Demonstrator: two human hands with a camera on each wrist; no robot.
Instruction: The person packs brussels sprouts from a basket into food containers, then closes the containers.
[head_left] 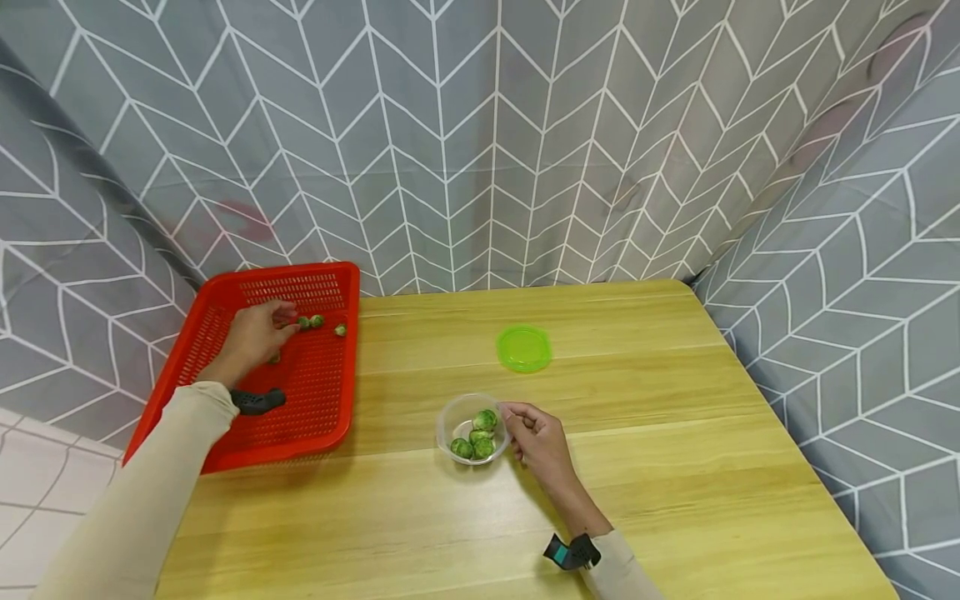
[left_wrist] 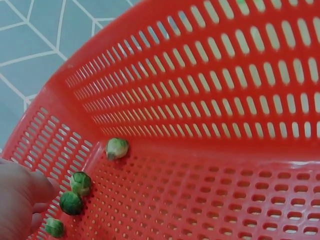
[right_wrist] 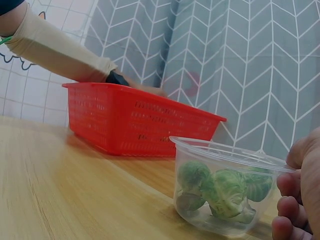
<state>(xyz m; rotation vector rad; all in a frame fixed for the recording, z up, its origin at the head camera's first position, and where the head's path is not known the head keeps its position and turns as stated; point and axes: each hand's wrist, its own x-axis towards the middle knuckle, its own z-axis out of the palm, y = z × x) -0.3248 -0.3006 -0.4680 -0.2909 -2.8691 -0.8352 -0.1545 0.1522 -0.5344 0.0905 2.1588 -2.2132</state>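
My left hand [head_left: 258, 333] is inside the red plastic basket [head_left: 347, 367], its fingers loosely bent and nothing visible in them. Close by its fingertips lie green Brussels sprouts [left_wrist: 71, 202] on the perforated floor; a paler Brussels sprout [left_wrist: 117, 148] sits apart in the corner. On the table, my right hand [head_left: 542, 446] pinches the rim of a clear round plastic tub [right_wrist: 220, 227] between thumb and fingers. Several Brussels sprouts [right_wrist: 230, 192] rest in the bottom of this tub, which stands upright.
A green lid [head_left: 524, 348] lies flat on the wooden table [head_left: 645, 375], beyond the tub. Grey patterned curtains [head_left: 465, 150] hang behind the table and along its sides. The basket's raised walls surround my left hand.
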